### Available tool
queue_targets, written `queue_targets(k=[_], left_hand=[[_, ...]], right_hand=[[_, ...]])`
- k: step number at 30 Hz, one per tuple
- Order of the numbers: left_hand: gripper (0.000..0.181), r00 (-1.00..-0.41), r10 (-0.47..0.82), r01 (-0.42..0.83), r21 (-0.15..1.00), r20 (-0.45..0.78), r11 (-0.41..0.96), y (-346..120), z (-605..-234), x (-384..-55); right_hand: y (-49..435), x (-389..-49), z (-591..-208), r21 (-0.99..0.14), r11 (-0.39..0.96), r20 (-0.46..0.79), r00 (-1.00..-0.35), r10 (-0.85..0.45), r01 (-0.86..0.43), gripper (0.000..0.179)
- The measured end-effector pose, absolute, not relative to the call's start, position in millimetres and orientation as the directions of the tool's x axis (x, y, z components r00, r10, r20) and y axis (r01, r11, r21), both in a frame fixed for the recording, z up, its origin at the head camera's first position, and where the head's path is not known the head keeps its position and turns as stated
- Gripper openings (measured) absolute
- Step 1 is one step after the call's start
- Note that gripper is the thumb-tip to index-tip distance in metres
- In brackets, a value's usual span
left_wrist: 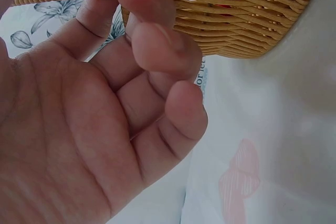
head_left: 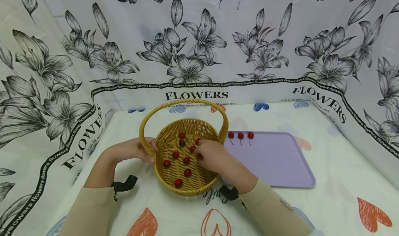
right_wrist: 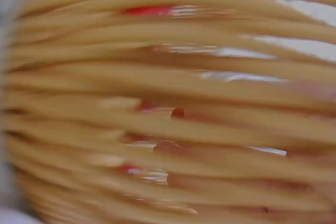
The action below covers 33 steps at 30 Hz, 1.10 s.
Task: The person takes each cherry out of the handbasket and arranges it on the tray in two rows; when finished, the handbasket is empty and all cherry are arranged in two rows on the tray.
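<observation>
A round yellow-brown wicker basket (head_left: 162, 178) with a tall hoop handle stands on the table with several red cherries (head_left: 186, 160) in it. My left hand (head_left: 137, 149) grips the basket at its left side, where the handle meets the rim; the left wrist view shows the fingers (left_wrist: 168, 51) curled beside the weave. Inside the basket, at its right side, is my right hand (head_left: 215, 158), fingers bent down with a cherry (head_left: 200, 156) showing at the fingertips, partly hidden. In the right wrist view the basket wall (right_wrist: 157, 82) blocks sight of the hand.
A flat lilac tray (head_left: 268, 163) lies right of the basket, partly behind my right forearm. Three cherries with stems (head_left: 240, 136) sit in a row along its far edge. A white cloth (head_left: 339, 180) with printed hearts covers the table; a flower-printed curtain (head_left: 262, 24) rises behind.
</observation>
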<state>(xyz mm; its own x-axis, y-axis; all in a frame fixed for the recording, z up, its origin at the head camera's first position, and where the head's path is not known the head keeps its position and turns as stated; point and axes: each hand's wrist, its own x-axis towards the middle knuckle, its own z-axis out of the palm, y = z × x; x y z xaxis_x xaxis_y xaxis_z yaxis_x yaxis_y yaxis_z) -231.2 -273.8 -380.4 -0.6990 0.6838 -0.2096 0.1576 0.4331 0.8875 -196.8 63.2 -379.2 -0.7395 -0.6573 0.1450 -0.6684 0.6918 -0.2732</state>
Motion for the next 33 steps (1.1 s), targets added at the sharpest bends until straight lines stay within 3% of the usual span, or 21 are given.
queue_targets(k=[7,11,15,18,26,33], left_hand=[[0.027,-0.698,0.685,0.167,0.883,-0.208,0.438,-273,-380,-232],[0.027,-0.701,0.682,0.172,0.880,-0.207,0.443,-274,-378,-233],[0.027,-0.710,0.672,0.167,0.876,-0.211,0.451,-276,-379,-234],[0.027,-0.710,0.671,0.162,0.879,-0.212,0.449,-278,-381,-233],[0.027,-0.706,0.676,0.153,0.887,-0.211,0.436,-277,-384,-231],[0.027,-0.707,0.675,0.157,0.884,-0.212,0.441,-274,-381,-232]], right_hand=[[129,-176,-310,-0.642,0.419,0.259,-0.696,-0.670,-0.642,0.028],[181,-184,-296,-0.727,0.417,0.266,-0.784,-0.561,-0.545,0.028],[224,-209,-305,-0.727,0.594,0.150,-0.923,-0.354,-0.345,0.026],[242,-235,-329,-0.654,0.723,0.079,-0.971,-0.227,-0.223,0.030],[255,-280,-400,-0.490,0.861,0.002,-0.988,-0.156,-0.137,0.032],[257,-285,-416,-0.500,0.862,-0.034,-0.993,-0.114,-0.082,0.030]])
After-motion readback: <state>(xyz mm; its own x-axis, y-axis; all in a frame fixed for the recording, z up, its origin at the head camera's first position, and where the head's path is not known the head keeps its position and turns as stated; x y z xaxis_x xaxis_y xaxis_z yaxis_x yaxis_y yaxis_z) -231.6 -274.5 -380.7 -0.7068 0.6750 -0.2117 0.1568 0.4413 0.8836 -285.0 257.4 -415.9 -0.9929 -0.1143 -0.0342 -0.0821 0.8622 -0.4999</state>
